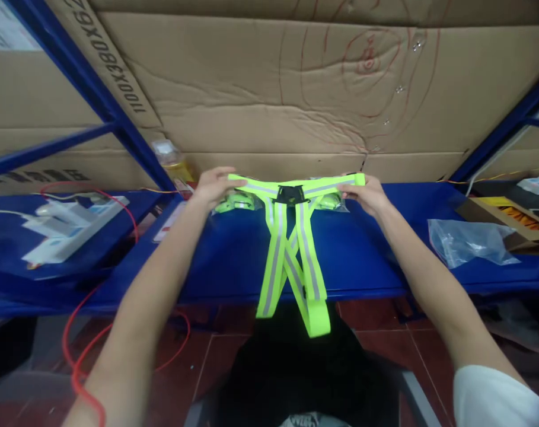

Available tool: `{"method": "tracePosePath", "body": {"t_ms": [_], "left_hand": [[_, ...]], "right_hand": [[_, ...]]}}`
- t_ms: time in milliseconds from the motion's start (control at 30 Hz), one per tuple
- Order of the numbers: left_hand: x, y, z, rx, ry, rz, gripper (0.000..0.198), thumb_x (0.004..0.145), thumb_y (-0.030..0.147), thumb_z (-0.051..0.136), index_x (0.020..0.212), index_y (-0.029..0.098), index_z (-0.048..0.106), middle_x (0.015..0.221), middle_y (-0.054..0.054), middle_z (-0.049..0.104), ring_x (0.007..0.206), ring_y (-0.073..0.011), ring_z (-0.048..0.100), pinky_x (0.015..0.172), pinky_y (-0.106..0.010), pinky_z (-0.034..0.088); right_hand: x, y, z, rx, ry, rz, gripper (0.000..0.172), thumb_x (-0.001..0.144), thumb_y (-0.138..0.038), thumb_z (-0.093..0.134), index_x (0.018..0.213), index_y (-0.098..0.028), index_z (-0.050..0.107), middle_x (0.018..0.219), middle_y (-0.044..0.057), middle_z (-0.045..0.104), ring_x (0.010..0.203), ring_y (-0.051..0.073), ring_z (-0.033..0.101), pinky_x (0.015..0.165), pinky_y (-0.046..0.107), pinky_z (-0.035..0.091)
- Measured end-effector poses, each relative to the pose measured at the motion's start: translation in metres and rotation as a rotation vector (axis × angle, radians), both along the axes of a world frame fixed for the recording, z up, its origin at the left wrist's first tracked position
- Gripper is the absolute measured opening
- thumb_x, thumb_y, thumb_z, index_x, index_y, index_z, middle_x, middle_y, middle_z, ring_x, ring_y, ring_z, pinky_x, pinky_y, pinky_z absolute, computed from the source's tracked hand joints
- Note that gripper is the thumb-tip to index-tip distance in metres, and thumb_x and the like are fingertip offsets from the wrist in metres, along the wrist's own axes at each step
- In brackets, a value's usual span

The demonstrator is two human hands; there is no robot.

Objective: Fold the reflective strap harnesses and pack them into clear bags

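Note:
A neon-yellow reflective vest [276, 255] made of straps with grey stripes is stretched between my hands above the blue table [220, 255]. My left hand [216, 187] pinches one end of its upper strap. At the other end, my right hand [364, 193] grips the strap between thumb and fingers. A black buckle-like piece [289, 194] sits at the middle, and the lower straps hang crossed over the table's front edge. Behind the vest lie plastic-wrapped bundles [236, 201] of the same neon colour, partly hidden by it.
At left stands a white power strip [76, 228] with plugs, near a red hose [73, 356]. A bottle of yellow liquid [171, 160] stands at the back. On the right are a clear plastic bag [469, 240] and an open cardboard box [503, 222]. Cardboard [233, 77] walls the back between blue posts.

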State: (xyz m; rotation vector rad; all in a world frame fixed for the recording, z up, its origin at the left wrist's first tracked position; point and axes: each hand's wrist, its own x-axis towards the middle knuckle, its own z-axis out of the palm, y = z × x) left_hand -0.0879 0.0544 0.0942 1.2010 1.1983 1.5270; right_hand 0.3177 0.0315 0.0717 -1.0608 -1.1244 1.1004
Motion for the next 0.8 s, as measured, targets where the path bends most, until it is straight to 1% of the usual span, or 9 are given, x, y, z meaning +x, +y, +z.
{"method": "tracePosePath", "body": {"t_ms": [67, 133, 300, 433, 533, 633, 667, 733, 800], "left_hand": [[-0.001, 0.008, -0.021, -0.091, -0.024, 0.056, 0.052, 0.047, 0.001, 0.103, 0.089, 0.015, 0.074, 0.081, -0.008, 0.078, 0.067, -0.0182, 0.075, 0.052, -0.025, 0.060], [0.000, 0.010, -0.031, -0.093, -0.035, 0.071, 0.046, 0.051, 0.004, 0.101, 0.088, 0.014, 0.077, 0.086, -0.010, 0.081, 0.072, -0.0198, 0.078, 0.056, -0.025, 0.063], [0.006, 0.000, -0.039, 0.049, -0.019, 0.034, 0.028, 0.065, 0.022, 0.100, 0.086, 0.014, 0.083, 0.088, -0.010, 0.083, 0.072, -0.0181, 0.078, 0.060, -0.024, 0.064], [0.019, -0.011, -0.045, 0.226, 0.098, 0.111, 0.026, 0.078, 0.034, 0.094, 0.097, 0.017, 0.086, 0.090, -0.007, 0.082, 0.076, -0.0168, 0.076, 0.065, -0.024, 0.063], [0.031, -0.021, -0.044, 0.370, 0.220, 0.154, 0.023, 0.084, 0.037, 0.090, 0.099, 0.020, 0.087, 0.095, -0.006, 0.081, 0.086, -0.0188, 0.074, 0.066, -0.022, 0.060], [0.044, -0.030, -0.040, 0.351, 0.152, 0.098, 0.030, 0.083, 0.038, 0.089, 0.107, 0.022, 0.085, 0.092, -0.004, 0.078, 0.071, -0.0159, 0.069, 0.056, -0.023, 0.057], [0.048, -0.033, -0.039, 0.307, 0.097, 0.068, 0.032, 0.081, 0.037, 0.088, 0.110, 0.022, 0.084, 0.087, -0.002, 0.075, 0.065, -0.0147, 0.066, 0.053, -0.024, 0.056], [0.055, -0.036, -0.039, 0.195, -0.022, 0.007, 0.033, 0.077, 0.031, 0.085, 0.108, 0.021, 0.083, 0.076, 0.000, 0.070, 0.057, -0.0140, 0.061, 0.048, -0.025, 0.054], [0.060, -0.038, -0.040, 0.094, -0.115, -0.047, 0.031, 0.073, 0.024, 0.078, 0.103, 0.019, 0.083, 0.065, 0.002, 0.062, 0.054, -0.0140, 0.058, 0.047, -0.025, 0.052]], "right_hand": [[-0.003, 0.004, -0.016, -0.029, 0.032, -0.022, 0.053, 0.045, -0.020, 0.107, 0.079, -0.021, 0.065, 0.073, -0.001, 0.073, 0.057, 0.011, 0.064, 0.056, 0.028, 0.065], [-0.006, 0.005, -0.023, -0.018, 0.049, -0.060, 0.049, 0.051, -0.020, 0.105, 0.076, -0.021, 0.062, 0.070, -0.001, 0.071, 0.057, 0.011, 0.061, 0.057, 0.028, 0.063], [-0.013, 0.003, -0.030, 0.102, 0.063, -0.109, 0.045, 0.064, -0.031, 0.100, 0.075, -0.025, 0.056, 0.063, -0.004, 0.056, 0.054, 0.011, 0.049, 0.054, 0.031, 0.055], [-0.024, 0.000, -0.037, 0.145, 0.093, -0.164, 0.043, 0.069, -0.037, 0.093, 0.072, -0.027, 0.052, 0.060, -0.006, 0.044, 0.051, 0.010, 0.037, 0.049, 0.032, 0.049], [-0.030, -0.002, -0.037, 0.158, 0.076, -0.244, 0.045, 0.065, -0.043, 0.090, 0.071, -0.028, 0.048, 0.064, -0.003, 0.049, 0.056, 0.014, 0.045, 0.051, 0.034, 0.050], [-0.030, -0.009, -0.030, 0.208, 0.043, -0.314, 0.041, 0.059, -0.044, 0.086, 0.070, -0.027, 0.050, 0.073, 0.000, 0.057, 0.073, 0.021, 0.060, 0.065, 0.037, 0.059], [-0.029, -0.013, -0.026, 0.211, 0.028, -0.281, 0.038, 0.060, -0.046, 0.083, 0.069, -0.027, 0.052, 0.077, 0.002, 0.060, 0.079, 0.023, 0.063, 0.070, 0.038, 0.061], [-0.028, -0.021, -0.019, 0.167, 0.008, -0.121, 0.034, 0.066, -0.052, 0.077, 0.069, -0.027, 0.053, 0.080, 0.005, 0.064, 0.088, 0.027, 0.067, 0.077, 0.041, 0.063], [-0.029, -0.030, -0.013, 0.102, 0.021, 0.036, 0.037, 0.072, -0.058, 0.071, 0.065, -0.026, 0.052, 0.075, 0.007, 0.062, 0.085, 0.028, 0.067, 0.084, 0.046, 0.065]]}}
